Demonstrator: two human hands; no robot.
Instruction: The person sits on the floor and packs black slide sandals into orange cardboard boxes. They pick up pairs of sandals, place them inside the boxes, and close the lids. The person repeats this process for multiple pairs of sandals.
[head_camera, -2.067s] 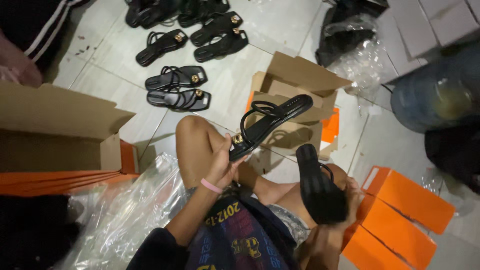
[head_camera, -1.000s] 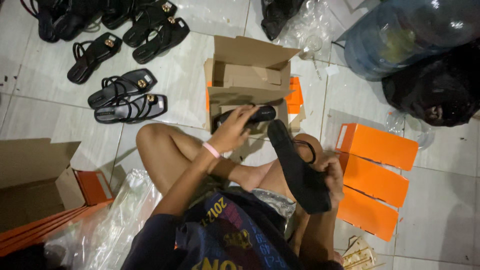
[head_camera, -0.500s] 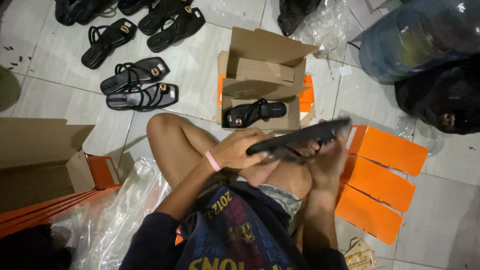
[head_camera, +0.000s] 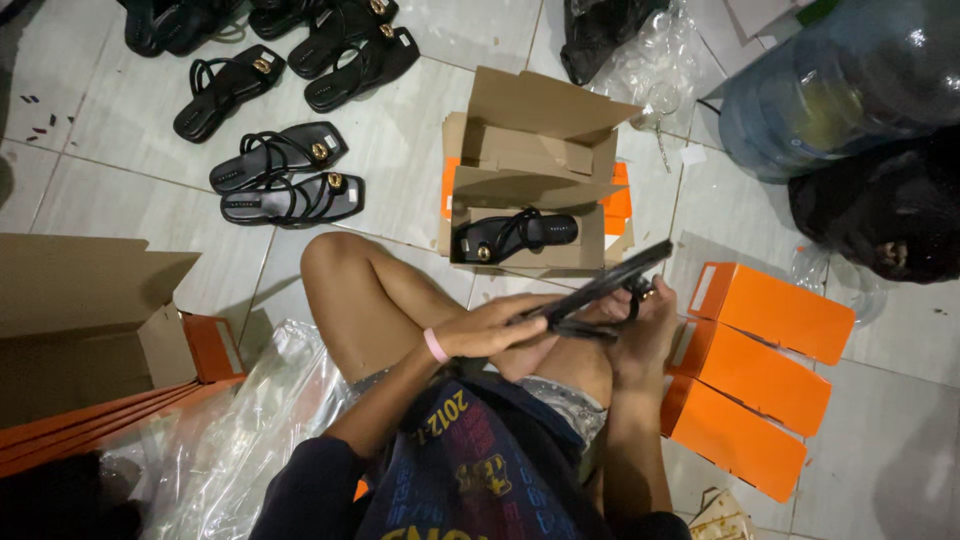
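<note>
- Tiled floor; open cardboard box at twelve o'clock.
- Black sandal lies nearly flat, long axis toward two o'clock.
- Left hand fingers pinch its near end; right hand fingers clasp the strap.

I see my left hand and right hand both holding a black sandal edge-on above my crossed legs. Just beyond it, an open cardboard box on the tiled floor holds a second black sandal. Orange boxes lie near my right hand; more sandals lie at the upper left.
</note>
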